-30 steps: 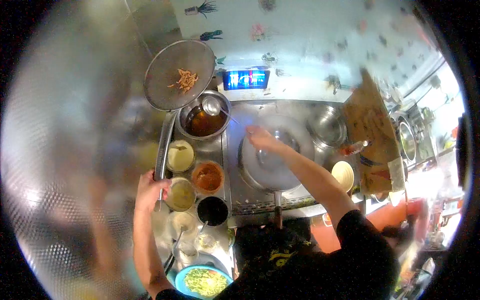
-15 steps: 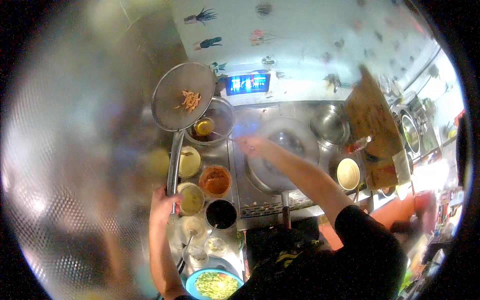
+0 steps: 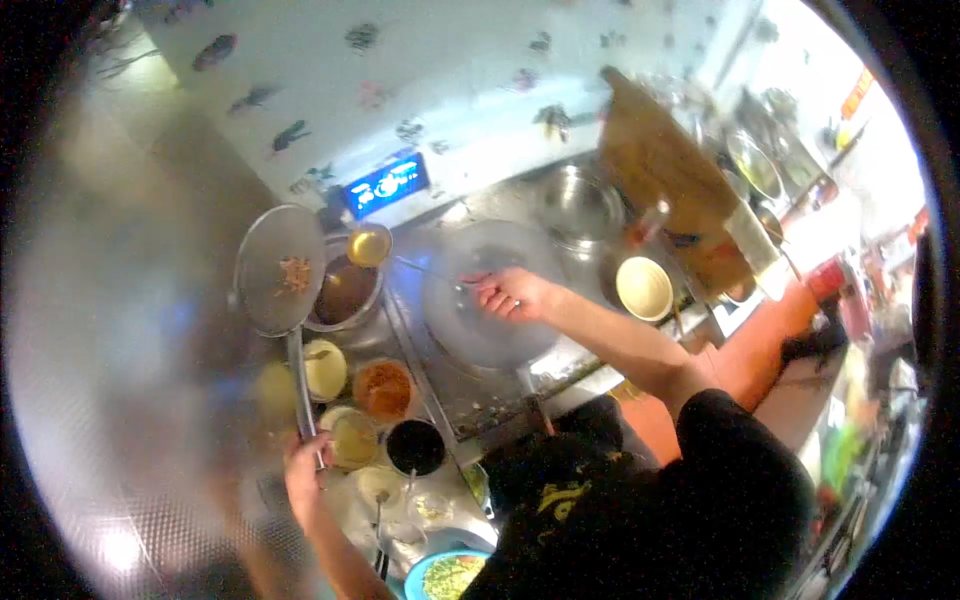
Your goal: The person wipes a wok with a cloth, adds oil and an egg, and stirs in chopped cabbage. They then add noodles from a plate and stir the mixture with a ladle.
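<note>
My left hand [image 3: 305,468] is wrapped round the handle of a round mesh strainer [image 3: 262,240]. Some brown strips of food [image 3: 294,275] lie in it. The strainer is at the left edge of a metal pot [image 3: 372,308] with dark contents. In my right hand [image 3: 515,297], fingers closed, is the thin handle of a ladle [image 3: 369,246] with yellow liquid in its bowl. That bowl is above the pot's right rim. Below my right hand is a large grey wok [image 3: 485,340], hazy with what looks like steam.
Several tubs stand in front of the pot, among them red-brown sauce [image 3: 384,390] and dark sauce [image 3: 416,447]. A blue bowl of chopped greens [image 3: 445,578] is nearest me. Behind the wok are a steel basin [image 3: 580,205], a cream bowl [image 3: 644,288] and a cardboard sheet [image 3: 680,190].
The ladle has risen from inside the pot to its right rim, and my right hand has drawn back over the wok. The camera view has turned and shifted.
</note>
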`<state>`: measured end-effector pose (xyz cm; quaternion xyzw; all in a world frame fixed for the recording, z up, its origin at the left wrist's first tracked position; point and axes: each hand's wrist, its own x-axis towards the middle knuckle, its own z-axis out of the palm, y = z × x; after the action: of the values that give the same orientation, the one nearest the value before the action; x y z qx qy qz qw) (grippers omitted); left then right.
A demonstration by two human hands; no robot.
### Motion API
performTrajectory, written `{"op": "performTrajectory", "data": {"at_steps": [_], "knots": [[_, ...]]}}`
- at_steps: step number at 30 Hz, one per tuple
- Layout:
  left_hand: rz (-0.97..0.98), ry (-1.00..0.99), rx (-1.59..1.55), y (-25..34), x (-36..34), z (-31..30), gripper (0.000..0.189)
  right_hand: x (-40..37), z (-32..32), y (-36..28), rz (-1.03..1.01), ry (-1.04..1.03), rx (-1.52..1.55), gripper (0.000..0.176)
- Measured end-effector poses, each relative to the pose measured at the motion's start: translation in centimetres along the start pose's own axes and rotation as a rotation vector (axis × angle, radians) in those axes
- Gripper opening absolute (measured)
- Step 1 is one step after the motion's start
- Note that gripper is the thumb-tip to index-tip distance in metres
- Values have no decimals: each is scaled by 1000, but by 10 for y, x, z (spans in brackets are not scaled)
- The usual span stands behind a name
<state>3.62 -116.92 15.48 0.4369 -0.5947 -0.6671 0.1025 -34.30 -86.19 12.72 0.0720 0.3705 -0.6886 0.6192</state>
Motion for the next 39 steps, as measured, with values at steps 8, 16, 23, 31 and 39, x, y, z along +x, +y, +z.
{"op": "performTrajectory", "data": {"at_steps": [8, 16, 23, 31, 39], "knots": [[-77, 39, -119, -11, -16, 31, 26, -156, -69, 45, -160, 401, -456, 53], [-194, 26, -122, -39, -20, 50, 23, -126, -221, 115, -708, 42, -1105, 45], [-182, -41, -107, -23, -60, 76, 24, -175, -177, 136, -222, 169, 178, 36], [-39, 5, -130, -35, -94, 104, 39, -152, -202, 177, -134, 770, -1969, 59], [554, -134, 429, -57, -175, 168, 38, -154, -247, 214, -187, 580, -1845, 70]]}}
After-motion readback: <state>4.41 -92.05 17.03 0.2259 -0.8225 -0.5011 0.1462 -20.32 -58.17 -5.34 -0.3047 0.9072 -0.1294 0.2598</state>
